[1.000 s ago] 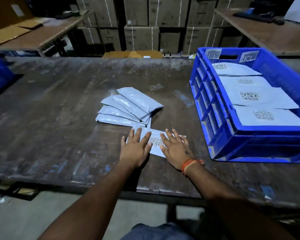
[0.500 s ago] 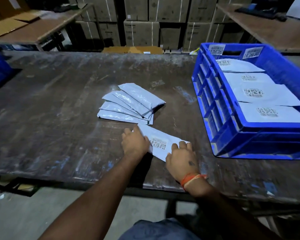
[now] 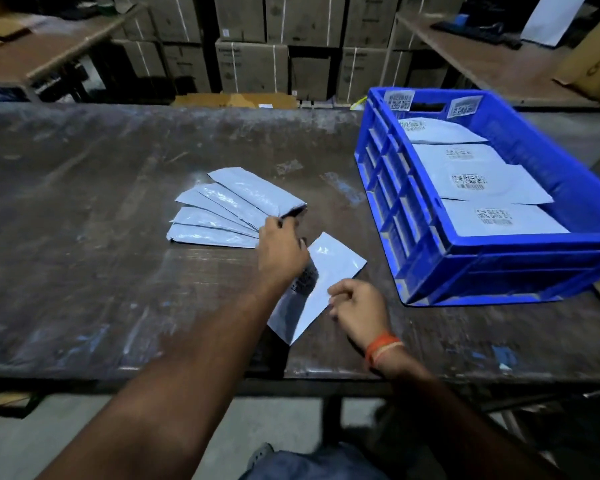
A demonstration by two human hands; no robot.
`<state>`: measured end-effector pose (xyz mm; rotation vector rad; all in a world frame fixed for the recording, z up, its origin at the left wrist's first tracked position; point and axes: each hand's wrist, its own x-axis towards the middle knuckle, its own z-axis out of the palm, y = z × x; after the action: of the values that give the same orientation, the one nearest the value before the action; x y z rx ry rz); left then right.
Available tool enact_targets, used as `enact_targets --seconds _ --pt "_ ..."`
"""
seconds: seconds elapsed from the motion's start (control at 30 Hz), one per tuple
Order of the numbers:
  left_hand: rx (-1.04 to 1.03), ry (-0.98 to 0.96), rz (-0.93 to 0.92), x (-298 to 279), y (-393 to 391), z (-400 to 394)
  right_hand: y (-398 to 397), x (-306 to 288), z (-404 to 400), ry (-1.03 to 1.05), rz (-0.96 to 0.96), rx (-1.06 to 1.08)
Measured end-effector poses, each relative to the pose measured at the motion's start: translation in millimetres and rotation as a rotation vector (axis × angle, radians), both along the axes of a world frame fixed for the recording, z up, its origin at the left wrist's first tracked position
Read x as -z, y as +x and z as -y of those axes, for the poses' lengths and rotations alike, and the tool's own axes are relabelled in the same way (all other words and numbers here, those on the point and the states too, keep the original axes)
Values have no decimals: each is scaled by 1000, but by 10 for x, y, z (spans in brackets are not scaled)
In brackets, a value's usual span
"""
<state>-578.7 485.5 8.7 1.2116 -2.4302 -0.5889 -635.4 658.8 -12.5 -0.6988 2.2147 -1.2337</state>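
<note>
Right hand [image 3: 361, 310] pinches a grey pouch [image 3: 333, 263] (blue crate [image 3: 520, 242] just beside).

The pouch [image 3: 329, 268] at the fingers [image 3: 338, 291] was glossy, crinkled plastic film, like the fanned pouches [image 3: 222, 216] just beyond them. The bench [image 3: 101, 237] beneath looked scuffed, scratched and dully shiny. Right of the fingers, the crate [image 3: 499, 265] was smooth moulded plastic.

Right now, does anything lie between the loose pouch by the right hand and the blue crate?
Nothing visible does. Only bare table separates the loose pouch, pinched by the right hand, from the blue crate, whose wall rises above it. The left hand lies over the pouch's left edge, away from the crate.
</note>
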Motion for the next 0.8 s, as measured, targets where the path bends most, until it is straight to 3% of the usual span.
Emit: enact_targets --seconds 0.07,0.13,0.27,0.37,0.5,0.67,0.8 --pt "10 34 221 116 211 -188 -250 -31 54 36 -267 24" --pt "152 27 348 246 373 -379 -473 -81 215 55 -430 -15" --pt "420 -101 434 289 490 -328 -799 -90 597 272 -487 -192" --pt "490 8 381 244 678 -142 -786 -12 648 428 -504 -281" --pt "245 53 92 321 840 -162 -480 98 547 420 -666 -325" --pt "43 -21 245 480 801 -324 -382 268 375 492 -709 -309" --pt "-101 -13 224 457 811 -270 -455 311 281 575 -711 -180"
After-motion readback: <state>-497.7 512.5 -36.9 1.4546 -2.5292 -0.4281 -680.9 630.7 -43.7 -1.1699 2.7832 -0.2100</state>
